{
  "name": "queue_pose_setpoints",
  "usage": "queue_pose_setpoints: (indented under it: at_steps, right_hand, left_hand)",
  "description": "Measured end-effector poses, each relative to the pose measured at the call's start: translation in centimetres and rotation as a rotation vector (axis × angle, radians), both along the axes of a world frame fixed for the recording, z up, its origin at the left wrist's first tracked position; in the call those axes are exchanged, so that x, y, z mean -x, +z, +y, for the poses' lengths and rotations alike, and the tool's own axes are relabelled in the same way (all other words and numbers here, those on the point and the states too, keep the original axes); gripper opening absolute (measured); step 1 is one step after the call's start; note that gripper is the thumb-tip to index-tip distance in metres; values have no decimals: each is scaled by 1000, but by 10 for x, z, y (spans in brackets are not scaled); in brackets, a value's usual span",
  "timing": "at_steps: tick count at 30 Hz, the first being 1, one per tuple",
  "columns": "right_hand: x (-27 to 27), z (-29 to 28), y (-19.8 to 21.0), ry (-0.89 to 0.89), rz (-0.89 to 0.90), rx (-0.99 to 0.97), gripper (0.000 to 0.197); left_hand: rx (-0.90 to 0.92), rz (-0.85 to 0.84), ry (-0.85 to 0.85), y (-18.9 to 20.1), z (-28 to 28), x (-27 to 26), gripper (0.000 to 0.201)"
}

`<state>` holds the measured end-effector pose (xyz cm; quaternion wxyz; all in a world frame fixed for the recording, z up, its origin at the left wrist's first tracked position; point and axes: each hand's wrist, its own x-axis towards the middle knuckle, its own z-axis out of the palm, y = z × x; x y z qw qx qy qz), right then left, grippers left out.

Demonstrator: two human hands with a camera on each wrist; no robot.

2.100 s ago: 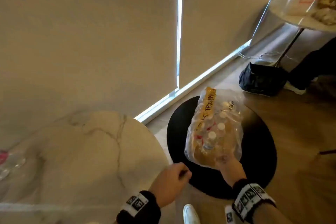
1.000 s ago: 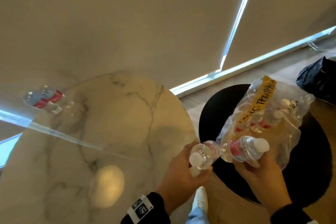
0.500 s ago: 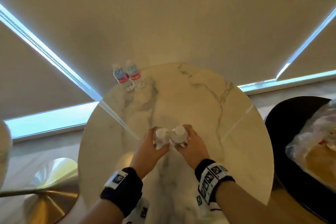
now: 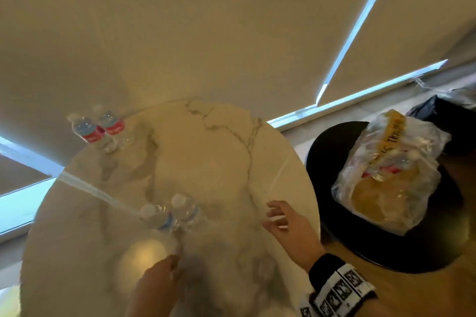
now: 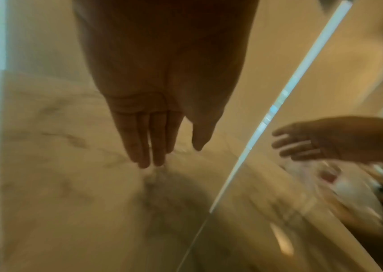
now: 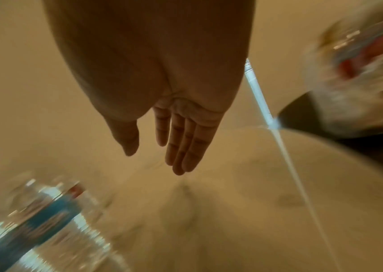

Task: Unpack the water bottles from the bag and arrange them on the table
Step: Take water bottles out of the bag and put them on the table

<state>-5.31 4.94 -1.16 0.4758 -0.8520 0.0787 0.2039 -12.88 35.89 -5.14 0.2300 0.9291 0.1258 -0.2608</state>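
— Looking at our hands, what has changed? Half a second ago each one was wrapped round a bottle over the middle of the table (image 4: 231, 141).

— Both have let go. Our left hand (image 4: 157, 288) is drawn back near the table's near edge, fingers straight and together, holding nothing. Our right hand (image 4: 286, 224) is swinging towards the bag (image 4: 391, 177), fingers loosely spread, also empty.

— And the two bottles?

— The near pair of bottles (image 4: 171, 213) now stands upright, side by side and seemingly touching, at the middle of the marble top. The far pair of bottles (image 4: 99, 128) stands at the far left rim, unmoved.

— So four are out.

— Yes, while the bag lies on the black stool (image 4: 324, 152) to our right, well apart from the table, with more caps and red labels showing through the plastic. We judge another trip is next.
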Motion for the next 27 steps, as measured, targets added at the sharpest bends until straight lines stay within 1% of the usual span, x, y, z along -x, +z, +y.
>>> queue_pose_setpoints:
  at_steps: [2, 4, 6, 7, 9, 11, 12, 14, 15, 16, 17, 19, 21, 22, 23, 24, 25, 27]
  right_hand:
    - [12, -63, 0, -182, -5, 73, 23]
    - [14, -125, -10, -334, 31, 217, 19]
    - [4, -179, -28, -450, 109, 281, 17]
    - [-4, -203, -34, -504, 130, 290, 17]
    - [-26, -247, -45, -597, 135, 322, 21]
    - [-52, -280, -44, -643, 148, 281, 23]
    - [-64, -295, -46, -657, 143, 208, 22]
    - [-88, -323, -49, -706, 92, 23, 24]
    - [-100, -336, -52, -723, 56, 21, 34]
    - [-111, -347, -56, -727, 47, 69, 43]
    - [-122, -357, -60, -735, 52, 85, 47]
    - [-137, -371, -70, -679, 83, 128, 42]
    - [-143, -377, -76, -648, 107, 141, 39]
    - [-143, -377, -78, -633, 101, 149, 35]
    - [-140, -378, -80, -620, 81, 161, 26]
    - [-137, -377, -80, -616, 57, 167, 16]
    - [-133, -376, -80, -622, 22, 156, 14]
    - [-122, -372, -76, -630, -54, 109, 33]
  left_hand:
    - [23, -74, -149, 0, -47, -5, 35]
    - [56, -147, -322, 4, -111, -22, 26]
    - [152, -58, -452, 4, -181, -38, 24]
    - [207, -35, -489, 1, -217, -49, 28]
    - [343, -50, -525, -5, -289, -76, 31]
    - [486, -18, -462, -3, -360, -107, 26]
    - [517, -29, -424, -7, -394, -124, 27]
    - [537, -5, -318, -27, -450, -155, 40]
    - [557, 10, -261, -36, -473, -168, 49]
    - [584, 9, -209, -50, -491, -179, 54]
    - [594, -5, -159, -58, -505, -190, 54]
    - [576, -51, -70, -79, -523, -208, 43]
    - [543, -106, 39, -84, -532, -218, 42]
    - [511, -158, 71, -86, -534, -222, 39]
    - [503, -203, 79, -85, -535, -223, 34]
    - [526, -214, 85, -84, -536, -222, 27]
    - [563, -229, 89, -82, -536, -221, 28]
    - [625, -233, 86, -74, -537, -217, 40]
